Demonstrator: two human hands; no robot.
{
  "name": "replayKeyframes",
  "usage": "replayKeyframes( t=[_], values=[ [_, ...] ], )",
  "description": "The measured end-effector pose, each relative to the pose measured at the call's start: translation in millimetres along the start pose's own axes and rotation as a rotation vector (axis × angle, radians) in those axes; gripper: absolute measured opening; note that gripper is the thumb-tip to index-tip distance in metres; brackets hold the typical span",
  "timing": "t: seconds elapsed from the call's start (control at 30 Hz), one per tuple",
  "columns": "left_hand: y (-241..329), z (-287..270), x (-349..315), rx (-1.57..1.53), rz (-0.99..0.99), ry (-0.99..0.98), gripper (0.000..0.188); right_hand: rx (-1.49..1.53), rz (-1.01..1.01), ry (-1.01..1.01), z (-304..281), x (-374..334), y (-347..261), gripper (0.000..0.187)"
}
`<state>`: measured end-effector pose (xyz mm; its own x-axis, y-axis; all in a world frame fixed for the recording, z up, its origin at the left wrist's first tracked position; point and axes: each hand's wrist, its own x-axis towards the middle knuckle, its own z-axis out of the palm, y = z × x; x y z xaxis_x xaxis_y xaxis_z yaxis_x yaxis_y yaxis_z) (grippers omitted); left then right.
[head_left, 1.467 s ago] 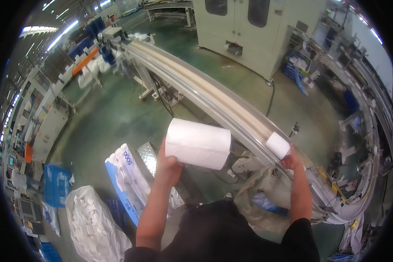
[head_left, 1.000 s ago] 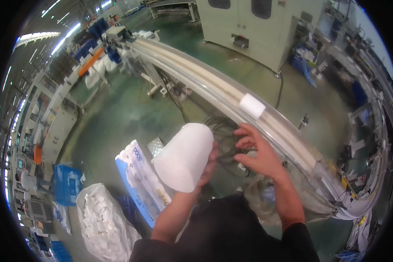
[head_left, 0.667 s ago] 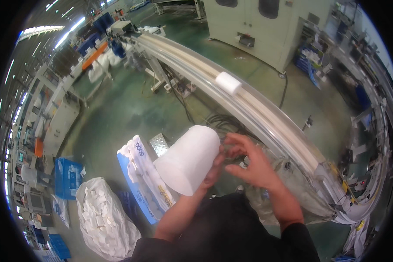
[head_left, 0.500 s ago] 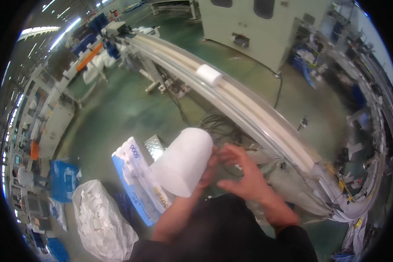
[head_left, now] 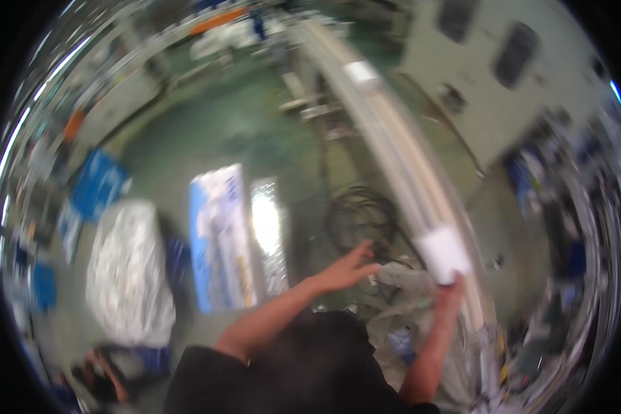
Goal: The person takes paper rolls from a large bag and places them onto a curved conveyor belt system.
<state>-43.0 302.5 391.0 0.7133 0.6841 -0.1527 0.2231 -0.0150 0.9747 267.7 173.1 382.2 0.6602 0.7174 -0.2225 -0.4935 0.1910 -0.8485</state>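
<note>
On the long conveyor (head_left: 410,169) lies a white paper roll (head_left: 443,252), blurred by motion. My right hand (head_left: 450,288) grips its near end, with the fingertips partly hidden against the roll. Out in front of my body, left of the conveyor, my left hand (head_left: 350,269) is held in the air with its fingers apart and nothing in them. Farther up the same conveyor rests a second white roll (head_left: 361,73).
On the floor at left are a large white plastic bag (head_left: 130,272), a blue-and-white printed pack (head_left: 221,238) and a shiny metal plate (head_left: 267,228). Coiled cables (head_left: 361,215) lie before the conveyor. Another person's arm (head_left: 110,376) shows at lower left; a large machine (head_left: 486,76) stands far right.
The big white roll in my left hand has left it and cannot be picked out now. My right hand has moved right onto a roll on the conveyor. The view has turned.
</note>
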Motion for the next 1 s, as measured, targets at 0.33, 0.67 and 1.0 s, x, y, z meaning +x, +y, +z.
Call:
replayKeyframes(
  t=[0.33,0.67,1.0],
  values=[
    [-221.7,-37.6,-181.2,0.298,-0.596,0.259,0.073,-0.807,0.099,0.26,-159.7,121.9,-20.4,0.061],
    [-389.4,-93.4,-330.3,0.267,-1.013,1.173,0.068,-1.395,-0.166,-0.656,141.6,-27.2,181.7,0.032],
    [-417.3,-128.3,-281.0,0.301,-0.731,1.149,0.014,-1.189,-0.323,-2.104,373.7,-217.8,500.8,0.03]
  ],
)
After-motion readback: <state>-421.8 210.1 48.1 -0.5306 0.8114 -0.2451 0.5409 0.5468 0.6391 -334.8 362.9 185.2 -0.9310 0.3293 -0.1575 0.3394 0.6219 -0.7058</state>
